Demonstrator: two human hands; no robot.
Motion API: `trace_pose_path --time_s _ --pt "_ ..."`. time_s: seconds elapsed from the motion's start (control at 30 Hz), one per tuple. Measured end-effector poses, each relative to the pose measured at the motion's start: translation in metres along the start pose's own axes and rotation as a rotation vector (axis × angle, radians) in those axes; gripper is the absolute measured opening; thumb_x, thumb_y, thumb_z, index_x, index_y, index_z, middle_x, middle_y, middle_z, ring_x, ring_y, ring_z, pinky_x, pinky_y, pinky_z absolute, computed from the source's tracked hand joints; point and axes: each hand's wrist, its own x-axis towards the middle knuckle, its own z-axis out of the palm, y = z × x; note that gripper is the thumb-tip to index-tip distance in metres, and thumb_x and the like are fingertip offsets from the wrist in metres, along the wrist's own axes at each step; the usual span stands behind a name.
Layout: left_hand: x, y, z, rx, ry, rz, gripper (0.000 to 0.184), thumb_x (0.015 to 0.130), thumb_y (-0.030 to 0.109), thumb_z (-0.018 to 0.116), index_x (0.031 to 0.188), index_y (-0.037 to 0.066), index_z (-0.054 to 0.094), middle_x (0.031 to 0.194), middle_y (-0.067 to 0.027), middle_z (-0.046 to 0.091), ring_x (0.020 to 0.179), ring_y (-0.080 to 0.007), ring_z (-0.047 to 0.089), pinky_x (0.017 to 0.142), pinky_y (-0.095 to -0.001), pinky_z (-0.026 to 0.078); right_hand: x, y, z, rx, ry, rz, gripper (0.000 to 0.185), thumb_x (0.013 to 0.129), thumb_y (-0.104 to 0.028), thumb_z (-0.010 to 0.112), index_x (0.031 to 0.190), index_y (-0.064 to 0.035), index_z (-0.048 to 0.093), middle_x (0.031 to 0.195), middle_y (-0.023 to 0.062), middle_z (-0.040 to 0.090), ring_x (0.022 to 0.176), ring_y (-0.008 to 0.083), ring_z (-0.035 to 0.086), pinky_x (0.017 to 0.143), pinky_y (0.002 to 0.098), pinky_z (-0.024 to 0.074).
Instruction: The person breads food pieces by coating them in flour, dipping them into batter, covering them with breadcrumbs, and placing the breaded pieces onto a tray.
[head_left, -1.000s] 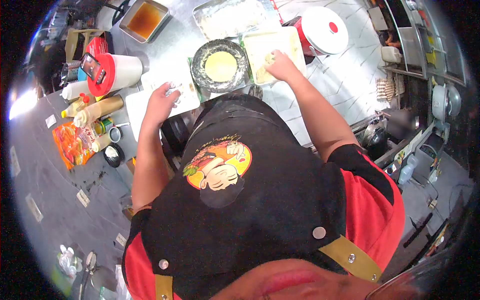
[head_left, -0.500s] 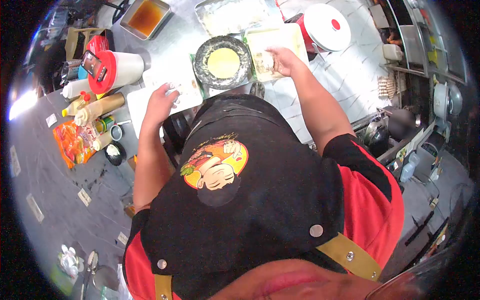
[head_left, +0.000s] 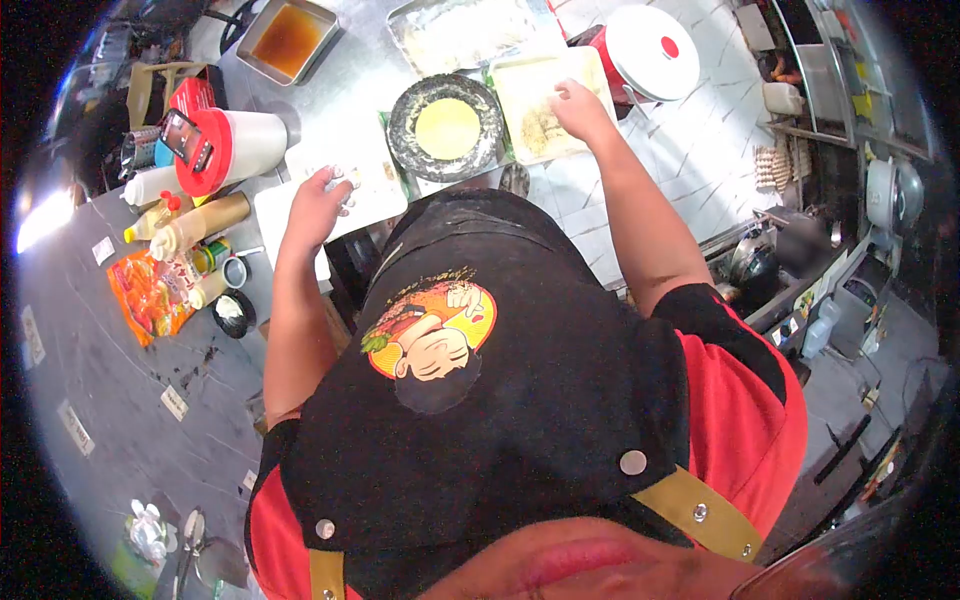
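My left hand (head_left: 322, 205) is over a white board (head_left: 378, 195), its fingers curled and dusted with white; whether anything is between them is too small to tell. My right hand (head_left: 580, 108) is above a shallow tray (head_left: 510, 77) holding pale crumbs, its fingers bent together over the tray's right part. Between the hands stands a black bowl (head_left: 403, 122) with a powdery rim and a pale yellow mixture inside. Behind it lies a metal tray (head_left: 401, 22) with white powder.
A metal pan (head_left: 323, 52) of brown liquid stands at the back left. Nearby are a red-lidded container (head_left: 255, 143) with a phone on it, squeeze bottles (head_left: 205, 226) and an orange packet (head_left: 150, 300). A white-lidded red bucket (head_left: 652, 55) stands right of the tray.
My right hand rose off the crumbs, opened over the tray, then moved slightly up with its fingers drawn in. My left hand has hardly moved.
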Motion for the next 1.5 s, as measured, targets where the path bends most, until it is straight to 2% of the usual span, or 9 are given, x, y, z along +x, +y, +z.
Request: trace_pose_path --time_s 0.17,0.4,0.5,0.6,0.8,1.0,1.2,1.43,1.5 --pt "-0.001 -0.005 0.000 -0.024 -0.018 -0.006 0.031 0.100 0.018 0.068 0.125 0.000 0.070 0.105 -0.0056 0.073 0.085 -0.0147 0.069 0.072 -0.0315 0.057 -0.028 -0.025 0.027 -0.273 -0.025 -0.030 0.065 0.086 -0.031 0.077 0.141 0.0003 0.061 0.134 0.0318 0.067 0.128 0.0455 0.064 0.109 0.0520 0.0529" --pt "0.006 -0.005 0.001 0.019 -0.025 0.002 0.037 0.099 0.017 0.069 0.129 -0.004 0.069 0.108 -0.0084 0.075 0.087 -0.0161 0.071 0.072 -0.0318 0.058 -0.009 -0.026 0.047 0.080 -0.153 -0.097 0.048 0.090 -0.024 0.075 0.133 -0.0046 0.065 0.120 0.0246 0.075 0.114 0.0385 0.073 0.102 0.0481 0.0582" --pt "0.002 -0.002 -0.002 0.035 -0.013 -0.006 0.035 0.099 0.017 0.069 0.128 -0.004 0.069 0.107 -0.0078 0.075 0.086 -0.0161 0.071 0.072 -0.0320 0.058 -0.006 -0.010 0.029 1.263 -0.597 0.319 0.035 0.100 -0.019 0.067 0.131 -0.0030 0.066 0.112 0.0168 0.077 0.097 0.0278 0.078 0.090 0.0430 0.0634" --pt "-0.002 -0.003 -0.002 0.010 -0.012 -0.038 0.033 0.100 0.017 0.068 0.126 -0.003 0.070 0.106 -0.0073 0.075 0.086 -0.0157 0.070 0.072 -0.0320 0.058 0.002 -0.009 0.019 1.459 -0.580 0.458 0.024 0.107 -0.023 0.063 0.126 -0.0076 0.068 0.111 0.0113 0.077 0.092 0.0242 0.078 0.083 0.0419 0.0657" --pt "0.002 -0.010 0.001 -0.016 -0.034 -0.024 0.030 0.101 0.017 0.068 0.125 -0.001 0.069 0.105 -0.0062 0.074 0.086 -0.0148 0.070 0.071 -0.0319 0.057 0.003 -0.019 0.016 1.101 -0.314 0.397 0.029 0.109 -0.032 0.062 0.127 -0.0107 0.070 0.087 0.0004 0.068 0.073 0.0165 0.066 0.063 0.0309 0.0580" --pt "0.004 0.001 0.006 -0.003 -0.032 -0.012 0.031 0.101 0.017 0.066 0.125 -0.001 0.071 0.101 -0.0060 0.073 0.083 -0.0149 0.069 0.072 -0.0317 0.057 0.003 -0.009 0.004 0.263 -0.057 -0.021 0.054 0.096 -0.038 0.073 0.132 0.0028 0.066 0.113 0.0211 0.077 0.104 0.0366 0.074 0.093 0.0454 0.0602" --pt "0.003 -0.004 0.000 0.002 -0.026 -0.030 0.032 0.101 0.017 0.066 0.126 -0.002 0.070 0.101 -0.0064 0.073 0.083 -0.0149 0.069 0.072 -0.0315 0.057 -0.024 -0.021 0.030 -0.225 0.010 -0.068 0.073 0.085 -0.040 0.079 0.143 0.0017 0.060 0.147 0.0321 0.060 0.132 0.0502 0.061 0.112 0.0496 0.0518" --pt "0.000 -0.011 -0.008 0.011 -0.025 -0.004 0.032 0.101 0.017 0.066 0.126 -0.002 0.068 0.103 -0.0069 0.072 0.086 -0.0153 0.068 0.073 -0.0319 0.056 0.003 -0.028 0.060 -0.135 -0.038 -0.172 0.063 0.085 -0.025 0.080 0.141 -0.0055 0.061 0.123 0.0212 0.070 0.124 0.0413 0.068 0.104 0.0524 0.0567" --pt "-0.002 -0.009 -0.012 0.011 -0.034 -0.003 0.031 0.101 0.018 0.065 0.124 -0.002 0.069 0.102 -0.0065 0.072 0.085 -0.0152 0.068 0.073 -0.0322 0.056 0.012 -0.010 0.059 0.371 -0.199 0.030 0.050 0.090 -0.020 0.076 0.136 -0.0068 0.064 0.120 0.0171 0.072 0.116 0.0347 0.072 0.095 0.0492 0.0606"
